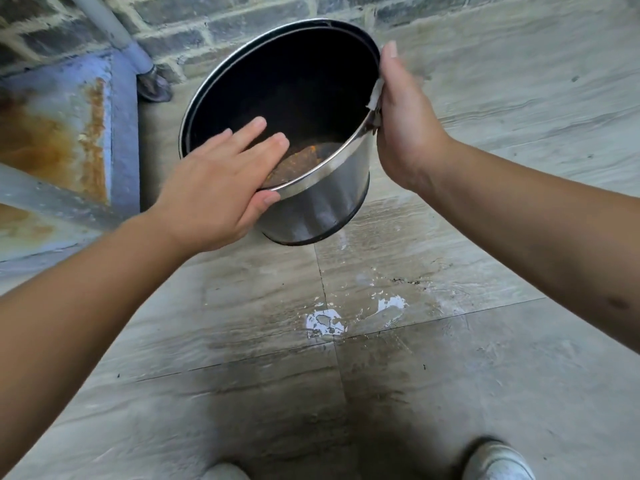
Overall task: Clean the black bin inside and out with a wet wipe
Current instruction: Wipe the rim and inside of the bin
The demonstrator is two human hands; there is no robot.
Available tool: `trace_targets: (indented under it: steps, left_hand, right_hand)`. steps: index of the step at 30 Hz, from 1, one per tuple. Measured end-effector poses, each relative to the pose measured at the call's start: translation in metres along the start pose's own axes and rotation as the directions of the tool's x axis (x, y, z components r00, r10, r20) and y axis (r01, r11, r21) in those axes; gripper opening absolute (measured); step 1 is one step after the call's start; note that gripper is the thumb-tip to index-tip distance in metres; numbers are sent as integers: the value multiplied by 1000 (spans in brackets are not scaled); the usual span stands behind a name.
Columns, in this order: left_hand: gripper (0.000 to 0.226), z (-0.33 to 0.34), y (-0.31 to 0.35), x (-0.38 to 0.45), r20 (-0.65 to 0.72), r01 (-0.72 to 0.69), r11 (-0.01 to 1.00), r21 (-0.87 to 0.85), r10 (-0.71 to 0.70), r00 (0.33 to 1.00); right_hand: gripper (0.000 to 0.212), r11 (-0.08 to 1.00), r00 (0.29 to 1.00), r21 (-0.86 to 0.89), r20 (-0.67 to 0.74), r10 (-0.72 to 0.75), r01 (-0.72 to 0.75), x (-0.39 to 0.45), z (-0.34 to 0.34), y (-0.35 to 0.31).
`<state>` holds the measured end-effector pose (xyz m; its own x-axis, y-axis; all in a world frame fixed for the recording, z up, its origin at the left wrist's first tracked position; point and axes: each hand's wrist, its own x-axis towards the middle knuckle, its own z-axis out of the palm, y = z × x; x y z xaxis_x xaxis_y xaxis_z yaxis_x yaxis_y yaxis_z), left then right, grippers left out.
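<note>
The black bin (322, 202) is held in the air, tilted with its mouth towards me, and has a shiny metal rim. Rust-coloured dirt shows on its inner bottom. My left hand (221, 181) grips the near rim, thumb outside on the wall and fingers spread over the opening. My right hand (405, 112) presses a white wet wipe (375, 93) against the right side of the rim; only a small edge of the wipe shows under the palm.
Wet grey floor tiles (346, 341) with a small puddle lie below the bin. A brick wall (207, 32) and a grey drainpipe (114, 29) stand behind. A rusty blue metal slab (69, 126) is at the left. My white shoes (498, 462) show at the bottom.
</note>
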<state>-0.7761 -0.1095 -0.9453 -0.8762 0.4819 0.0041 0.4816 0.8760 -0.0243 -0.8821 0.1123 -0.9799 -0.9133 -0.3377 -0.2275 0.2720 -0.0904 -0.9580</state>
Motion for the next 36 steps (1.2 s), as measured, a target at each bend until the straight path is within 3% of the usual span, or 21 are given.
trace_targets:
  steps: [5, 8, 11, 13, 15, 17, 19, 26, 29, 32, 36]
  left_hand:
    - [52, -1, 29, 27, -49, 280, 956, -85, -284, 957]
    - [47, -5, 49, 55, -35, 304, 918, -256, -323, 946]
    - [42, -13, 51, 78, -11, 252, 737, -627, -332, 943]
    - [49, -22, 27, 75, -26, 247, 627, -739, -393, 919]
    - [54, -27, -12, 53, -34, 233, 746, -624, -325, 945]
    - [58, -23, -49, 23, 43, 166, 908, -385, -162, 986]
    - [56, -12, -67, 4, 112, 143, 958, -248, -119, 987]
    - [40, 5, -56, 8, 21, 119, 973, -196, -117, 993]
    - [32, 9, -45, 15, 4, 177, 970, -169, -179, 984]
    - [38, 10, -20, 27, 9, 239, 968, -71, -239, 971]
    - [34, 12, 32, 47, -82, 406, 914, 12, -403, 911]
  right_hand:
    - [87, 999, 1000, 37, 20, -4, 3, -13, 22, 10]
    - [87, 1000, 997, -10, 71, -2, 2, -17, 32, 9]
    - [90, 1000, 996, -13, 92, 14, -13, -14, 43, 3]
    - [87, 998, 994, 56, 108, 33, -39, -10, 42, 2]
    - [87, 994, 991, 80, 118, 64, -74, -8, 39, 1]
    - [90, 994, 992, 61, 89, 88, -94, -5, 37, 1]
    - [88, 997, 995, 26, 60, 74, -76, -5, 35, 4]
    - [69, 973, 981, -226, -193, -1, -44, -7, 53, -2]
    - [61, 973, 964, -232, -260, -51, -11, -9, 55, -4]
    - [55, 982, 956, -191, -290, -49, -7, -14, 58, -4]
    - [55, 985, 941, -171, -337, -39, -21, -27, 55, -4]
